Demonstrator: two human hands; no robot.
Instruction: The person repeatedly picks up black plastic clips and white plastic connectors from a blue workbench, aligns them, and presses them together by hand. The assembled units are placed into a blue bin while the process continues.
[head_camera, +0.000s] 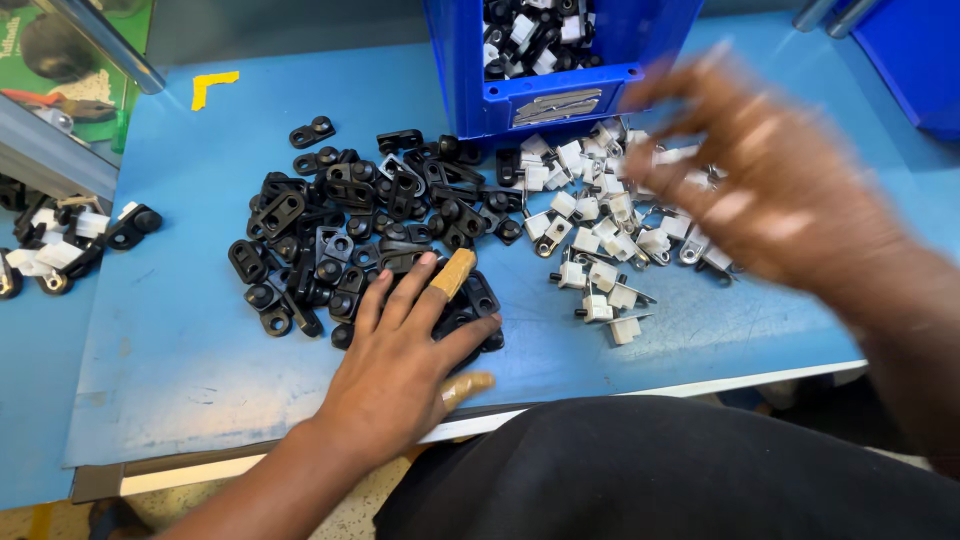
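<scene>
At the far left edge a small cluster of mixed parts (60, 245) is lying on the blue table (170, 350). My left hand (400, 360) is resting flat, fingers spread, on the near edge of the black parts (350, 230), gripping nothing; tan tape is wrapping my index fingertip and thumb. Behind, a blue bin (560, 95) is standing, holding more black and white pieces. Just right of the black pile, the white parts (600, 230) are lying scattered. My right hand (770, 180) is hovering over them, blurred, fingers loosely spread; I cannot tell whether it is pinching anything.
</scene>
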